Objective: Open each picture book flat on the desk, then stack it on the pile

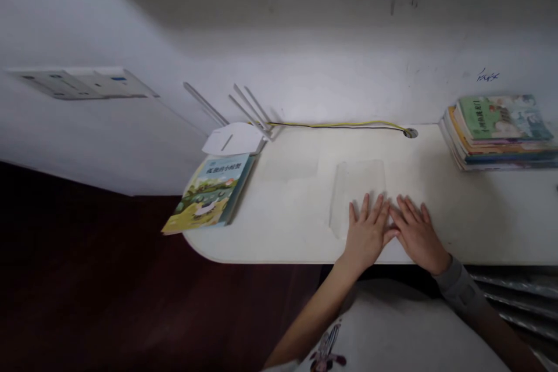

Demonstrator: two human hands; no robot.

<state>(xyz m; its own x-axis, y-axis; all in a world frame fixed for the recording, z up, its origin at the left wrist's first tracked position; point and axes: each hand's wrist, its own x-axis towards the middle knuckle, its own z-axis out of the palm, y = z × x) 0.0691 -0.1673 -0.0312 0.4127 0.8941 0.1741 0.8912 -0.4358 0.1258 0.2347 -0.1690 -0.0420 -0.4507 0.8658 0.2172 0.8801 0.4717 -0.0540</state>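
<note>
My left hand (367, 235) lies with spread fingers on the lower right part of a clear, flat, see-through sheet or sleeve (357, 180) on the white table (288, 215). Beside it, my right hand (419, 237) rests palm down just right of the sheet, its fingers apart too. The thumbs of both hands meet or nearly meet. Neither hand holds anything. What the clear item is exactly, I cannot tell.
At the table's left end lie picture books (213, 195) in front of a white router (235, 138) with antennas. A yellow and black cable (340, 125) runs along the wall to a hole (410, 133). A book stack (501, 133) stands at the right.
</note>
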